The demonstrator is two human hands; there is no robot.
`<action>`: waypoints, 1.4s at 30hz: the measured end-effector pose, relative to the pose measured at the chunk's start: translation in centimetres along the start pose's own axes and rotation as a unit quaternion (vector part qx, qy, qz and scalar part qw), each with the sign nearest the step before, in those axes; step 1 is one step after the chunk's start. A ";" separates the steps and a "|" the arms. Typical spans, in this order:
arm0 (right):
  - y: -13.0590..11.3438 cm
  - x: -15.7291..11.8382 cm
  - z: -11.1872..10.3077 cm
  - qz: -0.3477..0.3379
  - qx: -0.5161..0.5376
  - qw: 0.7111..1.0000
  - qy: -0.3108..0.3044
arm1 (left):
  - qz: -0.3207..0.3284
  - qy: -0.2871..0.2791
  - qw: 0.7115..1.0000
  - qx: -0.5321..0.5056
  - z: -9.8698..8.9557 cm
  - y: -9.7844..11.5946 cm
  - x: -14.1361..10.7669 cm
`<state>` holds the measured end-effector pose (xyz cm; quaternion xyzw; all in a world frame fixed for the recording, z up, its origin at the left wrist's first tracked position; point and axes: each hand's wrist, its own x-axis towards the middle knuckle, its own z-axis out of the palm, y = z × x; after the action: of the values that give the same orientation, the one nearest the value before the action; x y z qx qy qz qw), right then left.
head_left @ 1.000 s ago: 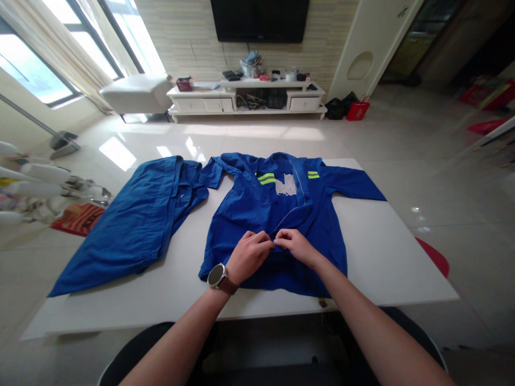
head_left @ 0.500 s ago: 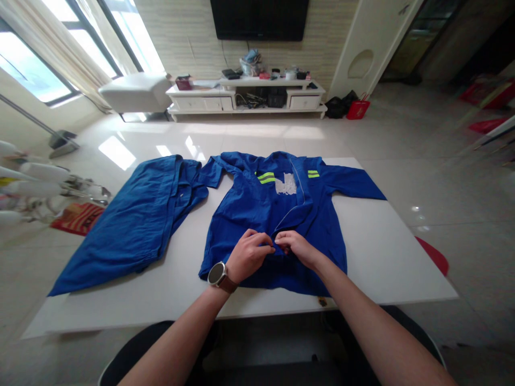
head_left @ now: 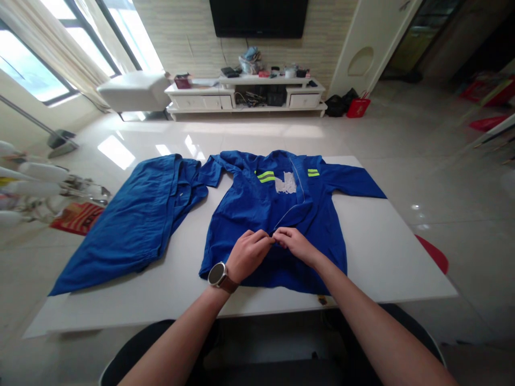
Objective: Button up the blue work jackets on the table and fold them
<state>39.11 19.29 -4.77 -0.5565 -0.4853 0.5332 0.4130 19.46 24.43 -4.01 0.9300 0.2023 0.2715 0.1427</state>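
Note:
A blue jacket [head_left: 237,214] with yellow-green strips and a pale patch on its chest lies spread on a white table [head_left: 382,246]. Over its lower front, my left hand [head_left: 250,253], with a watch on the wrist, pinches the jacket's front edge. My right hand [head_left: 294,244] meets it fingertip to fingertip and pinches the same edge. The fingertips hide the exact bit of cloth between them. To the left lies a folded blue garment [head_left: 129,225], which neither hand touches.
Behind the table stands a white TV cabinet [head_left: 201,102] with small items on it. A red seat [head_left: 432,254] shows past the right edge. Bottles [head_left: 42,171] and a red bag [head_left: 76,217] are at the left.
My fingertips have come together, closing the small gap between my hands at the jacket's front edge. Both garments lie as before.

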 end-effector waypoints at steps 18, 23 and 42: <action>-1.6 -2.5 -3.1 -0.085 -0.234 0.963 0.102 | -0.125 -0.251 0.956 -0.081 -1.8 -0.6 -0.9; 0.2 -4.3 -6.3 0.115 -0.500 0.858 0.017 | -0.173 -0.368 0.894 -0.190 -1.9 -2.2 -2.9; 2.4 -9.9 -10.9 0.323 -0.447 0.810 -0.201 | -0.325 -0.572 0.748 -0.084 -1.3 -2.8 -3.1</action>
<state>50.60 9.79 -4.28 -0.6845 -0.5347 0.4600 -0.1843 15.52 25.71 -5.40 0.7734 0.3495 -0.3579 0.3893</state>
